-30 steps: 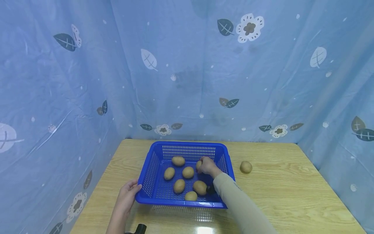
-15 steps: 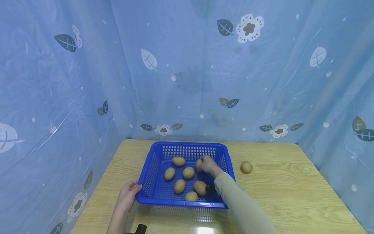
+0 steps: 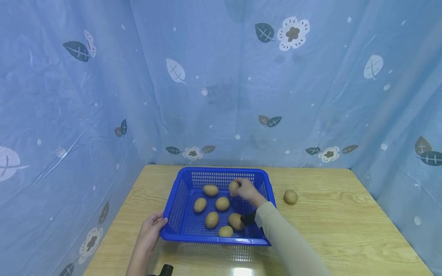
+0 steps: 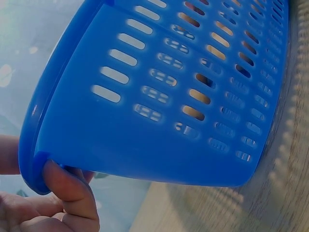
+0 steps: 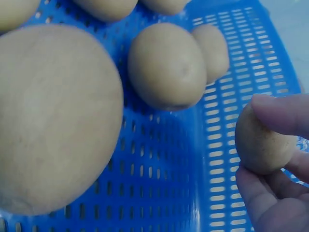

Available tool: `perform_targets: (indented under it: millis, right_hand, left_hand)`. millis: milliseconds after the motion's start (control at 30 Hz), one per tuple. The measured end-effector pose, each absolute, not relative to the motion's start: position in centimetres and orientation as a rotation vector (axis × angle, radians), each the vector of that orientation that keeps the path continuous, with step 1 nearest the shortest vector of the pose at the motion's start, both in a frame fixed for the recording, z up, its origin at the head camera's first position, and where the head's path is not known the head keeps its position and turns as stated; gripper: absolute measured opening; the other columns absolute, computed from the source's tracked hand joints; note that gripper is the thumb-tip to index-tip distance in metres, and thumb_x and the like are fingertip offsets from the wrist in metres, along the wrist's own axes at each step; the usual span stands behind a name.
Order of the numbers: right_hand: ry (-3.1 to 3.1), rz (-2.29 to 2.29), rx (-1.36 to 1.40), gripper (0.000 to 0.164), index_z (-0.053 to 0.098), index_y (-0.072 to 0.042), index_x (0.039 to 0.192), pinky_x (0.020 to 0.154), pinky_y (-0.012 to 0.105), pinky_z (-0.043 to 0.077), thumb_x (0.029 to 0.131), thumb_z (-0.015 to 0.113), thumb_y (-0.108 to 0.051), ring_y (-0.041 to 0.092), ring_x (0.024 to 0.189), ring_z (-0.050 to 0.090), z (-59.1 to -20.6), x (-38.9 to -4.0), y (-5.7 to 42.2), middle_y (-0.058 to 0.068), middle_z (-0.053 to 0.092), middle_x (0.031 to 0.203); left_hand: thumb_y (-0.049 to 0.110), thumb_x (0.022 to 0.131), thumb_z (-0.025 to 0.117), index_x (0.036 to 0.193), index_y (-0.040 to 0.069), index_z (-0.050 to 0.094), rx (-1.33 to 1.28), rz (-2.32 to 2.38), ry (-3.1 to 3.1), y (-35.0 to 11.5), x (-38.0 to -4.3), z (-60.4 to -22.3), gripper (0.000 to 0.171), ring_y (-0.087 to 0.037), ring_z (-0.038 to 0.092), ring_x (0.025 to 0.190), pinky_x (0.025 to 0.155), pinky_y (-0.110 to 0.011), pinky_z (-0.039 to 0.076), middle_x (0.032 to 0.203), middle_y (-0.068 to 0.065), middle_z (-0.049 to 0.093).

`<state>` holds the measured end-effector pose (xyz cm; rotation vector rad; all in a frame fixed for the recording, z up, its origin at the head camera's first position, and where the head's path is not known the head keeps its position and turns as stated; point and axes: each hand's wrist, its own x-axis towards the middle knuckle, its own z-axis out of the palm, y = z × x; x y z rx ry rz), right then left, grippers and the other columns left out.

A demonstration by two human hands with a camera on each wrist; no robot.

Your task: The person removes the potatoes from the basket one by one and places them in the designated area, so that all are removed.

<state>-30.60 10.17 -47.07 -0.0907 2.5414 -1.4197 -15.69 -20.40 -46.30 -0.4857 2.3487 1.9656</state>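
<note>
In the head view a blue plastic basket (image 3: 221, 240) with slotted walls stands on the table. My left hand (image 3: 150, 232) grips its rim at the near left corner; the left wrist view shows fingers hooked about the rim (image 4: 30, 140). Inside the basket, toward the back right, my right hand (image 3: 249, 191) pinches a potato (image 3: 233, 188) between thumb and fingers. The right wrist view has this potato (image 5: 260, 145) held off the basket floor. Several other potatoes lie on the floor, among them one at the centre (image 3: 222, 204) and one by my right wrist (image 3: 236, 222).
A single potato (image 3: 291, 197) lies on the wooden table (image 3: 331, 222) right of the basket. Blue patterned curtains (image 3: 221, 96) close off the back and both sides. Black wrist straps (image 3: 248, 219) show at the wrists.
The right hand has raised the potato slightly and moved it a little toward the basket's back wall. The left hand stays at the rim, and the other potatoes lie as before.
</note>
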Motion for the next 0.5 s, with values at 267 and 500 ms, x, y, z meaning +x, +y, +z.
perform_targets:
  millis: [267,500]
  right_hand:
    - [2.458,-1.569,-0.125,0.064,0.046,-0.005,0.138,0.099,0.048,0.045,0.079,0.072,-0.01,0.032,0.114,0.055,-46.3,-30.5,10.3,0.017,0.053,0.132]
    - [2.409,-1.665,-0.197,0.063,0.046,-0.01,0.139,0.095,0.043,0.048,0.081,0.072,-0.013,0.026,0.112,0.057,-45.7,-30.3,10.5,0.011,0.057,0.128]
  left_hand:
    - [0.015,0.099,0.045,0.13,-0.008,0.042,-0.491,1.968,2.343,-20.4,-15.8,-46.4,0.04,-0.016,0.063,0.1,0.082,-0.023,0.055,0.121,-0.022,0.058]
    - [0.014,0.098,0.045,0.13,-0.008,0.043,-0.492,1.955,2.354,-20.4,-15.7,-46.3,0.039,-0.014,0.063,0.097,0.081,-0.023,0.055,0.119,-0.021,0.059]
